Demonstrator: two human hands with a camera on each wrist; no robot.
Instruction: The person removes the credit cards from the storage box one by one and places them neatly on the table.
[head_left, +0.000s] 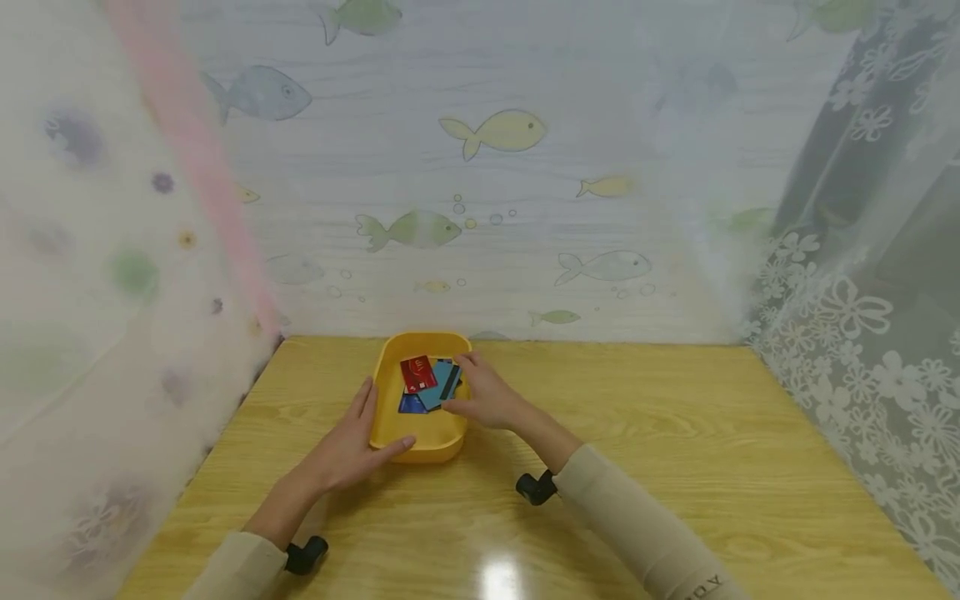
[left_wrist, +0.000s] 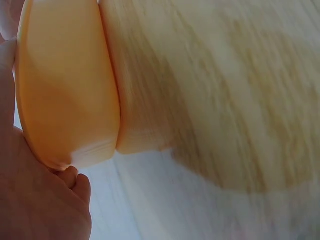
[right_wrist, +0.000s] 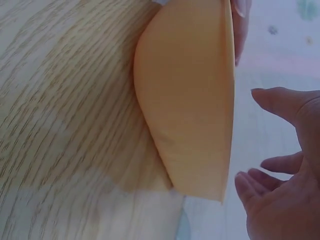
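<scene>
A yellow plastic tray [head_left: 427,433] with raised sides stands on the table near its back edge. Inside lie several cards: a red card [head_left: 418,374] on top, a light blue card [head_left: 435,388] with a dark stripe, and a dark blue card [head_left: 412,404]. My left hand [head_left: 350,446] grips the tray's near left corner, thumb over the front rim and fingers along the left wall. Over the right rim hovers my right hand [head_left: 489,392], its thumb and fingers spread apart beside the striped card. In the right wrist view, that hand [right_wrist: 287,165] holds nothing.
The wooden table [head_left: 637,467] extends to both sides of the tray. A fish-print curtain [head_left: 495,208] hangs behind it, with a flowered sheet [head_left: 97,292] at left and lace [head_left: 862,350] at right. Black wrist mounts [head_left: 534,488] stick out below both wrists.
</scene>
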